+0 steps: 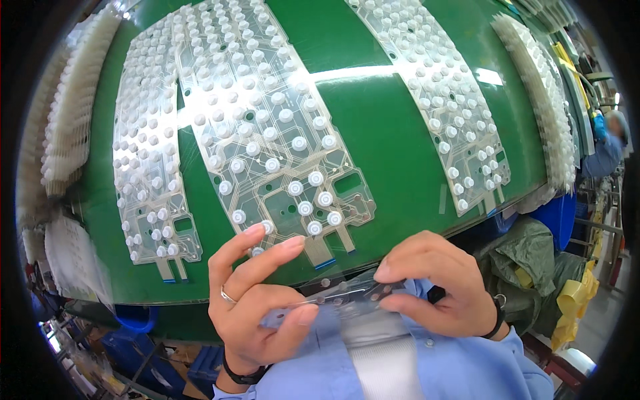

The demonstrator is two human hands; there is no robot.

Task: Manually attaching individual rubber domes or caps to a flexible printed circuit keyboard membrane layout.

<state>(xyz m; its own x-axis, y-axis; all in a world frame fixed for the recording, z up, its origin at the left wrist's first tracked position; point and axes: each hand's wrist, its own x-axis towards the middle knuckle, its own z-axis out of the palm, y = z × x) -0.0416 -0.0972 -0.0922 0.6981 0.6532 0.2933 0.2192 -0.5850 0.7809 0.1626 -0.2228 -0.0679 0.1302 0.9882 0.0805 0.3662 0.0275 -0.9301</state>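
In front of my chest, at the table's near edge, a small clear plastic film with dark round spots spans between my hands. My right hand pinches its right end between thumb and forefinger. The left end lies between the thumb and a curled finger of my left hand, which wears a ring; two other fingers reach out over the table edge. Just beyond lies a transparent keyboard membrane with white rubber domes, silvery traces and blue-tipped tails. My left fingertips are nearest its lower corner; whether they touch it I cannot tell.
More domed membranes lie flat on the green table: one at left, one at right. Tall membrane stacks stand at the left edge and right edge. Blue bins sit below; a person is at far right.
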